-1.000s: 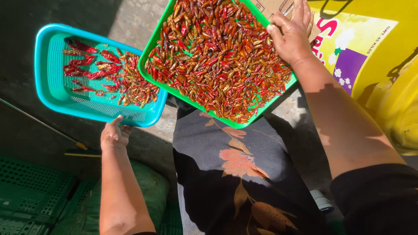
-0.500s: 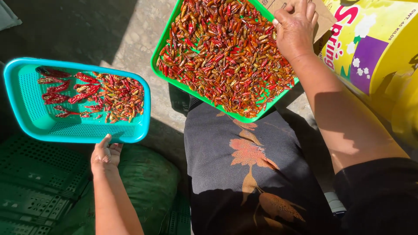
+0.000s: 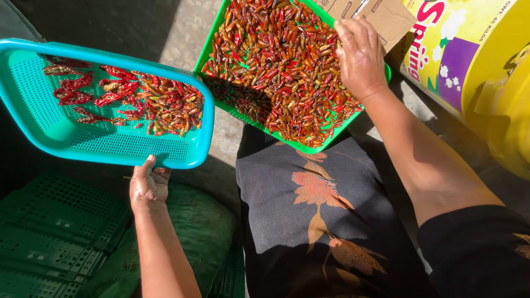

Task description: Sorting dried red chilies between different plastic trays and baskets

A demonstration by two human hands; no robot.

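The heap of small dried red and orange chilli peppers [image 3: 281,66] fills a bright green perforated plastic tray [image 3: 216,41] that rests on the person's lap, propped on the dark fabric with a rust-coloured leaf print [image 3: 314,204] so the far end sits higher and the peppers lie within easy reach. The right hand [image 3: 360,58] lies palm-down on the peppers near the tray's right edge, fingers [image 3: 349,34] spread and loosely curled over them, closed on nothing that can be made out.

To the left, a turquoise perforated plastic tray [image 3: 49,116] is held up in the air, tilted, carrying a smaller, redder batch of chillies [image 3: 143,102] gathered toward its right side. The left hand [image 3: 148,185] supports it from beneath at the near rim, thumb up against the edge and fingers curled under, which keeps the tray level enough that nothing spills.

Beyond the right hand stand a brown cardboard box [image 3: 378,14] and a yellow printed sack [image 3: 469,60]. Below the turquoise tray lie dark green plastic crates [image 3: 49,237].
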